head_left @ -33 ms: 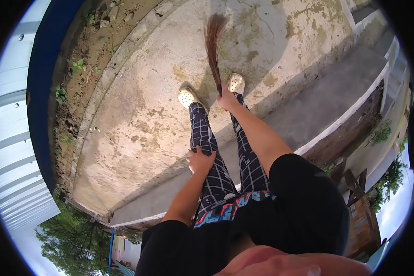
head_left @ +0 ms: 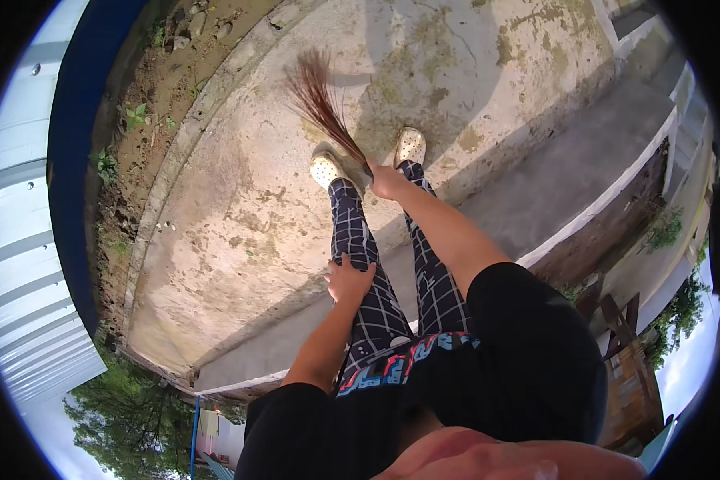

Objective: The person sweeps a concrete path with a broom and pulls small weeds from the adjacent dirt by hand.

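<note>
My right hand (head_left: 388, 183) is closed round the base of a stick broom (head_left: 328, 110) made of thin brown bristles. The broom slants away to the far left, its tips fanned out over the concrete floor beyond my left shoe. Whether the tips touch the floor, I cannot tell. My left hand (head_left: 350, 280) lies on my left knee, over the dark checked trousers (head_left: 355, 228), with its fingers apart and nothing held.
I stand in pale clogs (head_left: 326, 169) on a stained concrete floor (head_left: 224, 184). A curved kerb (head_left: 148, 204) borders a strip of soil (head_left: 148, 104) at left, beside a corrugated metal sheet (head_left: 20, 208). A low ledge (head_left: 600, 204) runs along the right.
The broom has swung to the left, and its bristles have spread wider. My right hand has shifted slightly left. My left hand stays on the knee.
</note>
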{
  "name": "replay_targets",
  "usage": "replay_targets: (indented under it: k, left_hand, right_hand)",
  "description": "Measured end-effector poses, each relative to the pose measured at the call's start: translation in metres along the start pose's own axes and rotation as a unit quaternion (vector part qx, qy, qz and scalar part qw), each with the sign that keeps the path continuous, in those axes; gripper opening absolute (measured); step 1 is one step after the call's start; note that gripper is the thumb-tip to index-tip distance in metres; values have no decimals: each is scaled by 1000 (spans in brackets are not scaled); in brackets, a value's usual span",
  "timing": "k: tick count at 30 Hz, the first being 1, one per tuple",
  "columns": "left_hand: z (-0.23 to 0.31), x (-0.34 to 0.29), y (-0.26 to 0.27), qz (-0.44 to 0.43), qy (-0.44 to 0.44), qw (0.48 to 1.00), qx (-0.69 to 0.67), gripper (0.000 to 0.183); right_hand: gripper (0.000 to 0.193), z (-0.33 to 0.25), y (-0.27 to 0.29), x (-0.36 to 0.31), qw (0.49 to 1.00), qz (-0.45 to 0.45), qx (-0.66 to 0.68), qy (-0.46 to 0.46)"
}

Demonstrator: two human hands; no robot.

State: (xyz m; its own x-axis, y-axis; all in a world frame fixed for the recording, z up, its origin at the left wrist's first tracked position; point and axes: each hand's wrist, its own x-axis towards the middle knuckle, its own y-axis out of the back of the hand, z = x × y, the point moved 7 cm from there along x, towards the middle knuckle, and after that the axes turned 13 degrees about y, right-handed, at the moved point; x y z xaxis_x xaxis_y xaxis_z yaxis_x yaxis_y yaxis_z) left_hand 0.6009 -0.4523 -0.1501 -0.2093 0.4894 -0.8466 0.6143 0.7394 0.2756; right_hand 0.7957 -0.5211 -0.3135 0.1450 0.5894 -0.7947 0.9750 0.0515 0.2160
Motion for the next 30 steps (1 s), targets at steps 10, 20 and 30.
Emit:
replay_targets:
  k: [10, 20, 30]
  left_hand:
    - [12, -3, 6, 10, -2, 998, 58, 87]
    - [26, 1, 23, 51, -20, 989, 140, 85]
    - [16, -7, 63, 83, -94, 986, 109, 94]
  right_hand:
    - [62, 4, 37, -51, 967, 203, 137, 65]
    - [66, 307, 174, -271, 836, 327, 157, -412]
    - [25, 205, -141, -379, 810, -20, 449, -377]
